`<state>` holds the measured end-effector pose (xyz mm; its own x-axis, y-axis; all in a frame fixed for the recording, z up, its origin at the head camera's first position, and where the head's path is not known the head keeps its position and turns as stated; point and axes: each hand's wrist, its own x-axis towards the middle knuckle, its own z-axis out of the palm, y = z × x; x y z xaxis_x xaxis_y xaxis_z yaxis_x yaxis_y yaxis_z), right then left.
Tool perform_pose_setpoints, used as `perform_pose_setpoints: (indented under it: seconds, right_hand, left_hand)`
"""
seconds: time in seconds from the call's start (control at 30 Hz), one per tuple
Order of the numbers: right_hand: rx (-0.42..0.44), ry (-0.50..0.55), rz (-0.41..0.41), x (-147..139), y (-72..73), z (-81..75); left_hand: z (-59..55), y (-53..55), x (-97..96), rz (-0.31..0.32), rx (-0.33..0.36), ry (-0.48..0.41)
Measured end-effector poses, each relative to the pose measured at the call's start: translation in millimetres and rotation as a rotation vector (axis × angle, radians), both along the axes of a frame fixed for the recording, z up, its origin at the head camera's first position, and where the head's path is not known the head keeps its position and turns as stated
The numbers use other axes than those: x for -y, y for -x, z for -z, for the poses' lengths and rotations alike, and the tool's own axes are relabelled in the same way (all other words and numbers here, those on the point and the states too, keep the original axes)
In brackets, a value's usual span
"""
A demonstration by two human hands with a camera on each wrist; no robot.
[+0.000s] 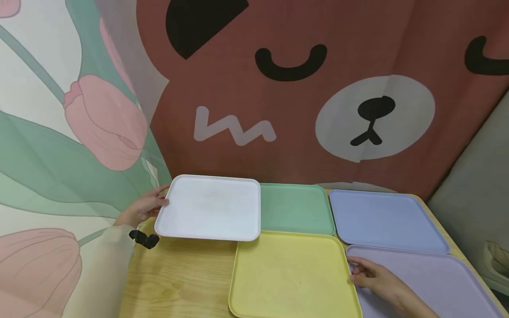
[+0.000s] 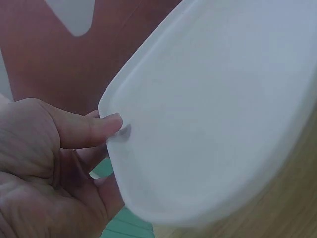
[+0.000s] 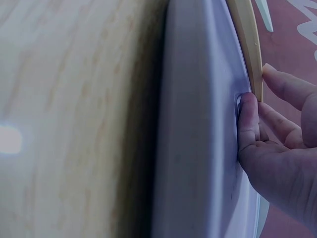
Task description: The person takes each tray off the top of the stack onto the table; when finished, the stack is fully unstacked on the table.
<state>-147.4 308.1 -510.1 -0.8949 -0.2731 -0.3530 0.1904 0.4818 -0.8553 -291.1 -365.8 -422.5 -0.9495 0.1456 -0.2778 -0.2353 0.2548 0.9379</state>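
Observation:
At the table's back left, my left hand (image 1: 144,207) holds a white tray (image 1: 210,207) by its left edge. The left wrist view shows the thumb (image 2: 106,126) over the rim and the other fingers behind it. This tray overlaps part of a green tray (image 1: 296,210) and reaches the back edge of a yellow tray (image 1: 294,276). My right hand (image 1: 375,280) pinches the yellow tray's right rim, above a purple tray (image 1: 429,282). In the right wrist view, fingers (image 3: 249,116) sit between the yellow rim and the purple surface.
A blue tray (image 1: 385,221) lies at the back right, behind the purple one. Bare wood of the table (image 1: 183,274) shows at the front left. A curtain (image 1: 278,101) with a bear print hangs close behind the table; a tulip-print cloth (image 1: 103,119) hangs at left.

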Motion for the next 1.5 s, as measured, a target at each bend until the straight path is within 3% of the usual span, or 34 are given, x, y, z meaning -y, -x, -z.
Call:
perform_pose_setpoints:
  seconds: [0.53,0.77,1.07,1.27,1.5]
  right_hand:
    - [-0.043,0.032,-0.014,0.0,-0.6,-2.4]
    - [-0.068,0.062,-0.021,1.2,-4.9,1.3]
    - [-0.082,0.070,-0.010,1.0,-7.0,2.4]
    - [-0.074,0.060,-0.019,-0.2,-5.7,1.8]
    - [-0.070,0.064,-0.019,-1.3,-4.9,3.0]
  left_hand:
    - [-5.2,12.2,29.7,-0.045,0.022,0.092]
    - [-4.2,13.2,33.1,-0.087,0.066,0.151]
    - [-3.3,16.9,37.6,-0.095,0.072,0.176]
    - [-5.8,18.4,34.9,-0.112,0.060,0.233]
    - [4.9,32.9,28.7,-0.190,-0.021,0.363]
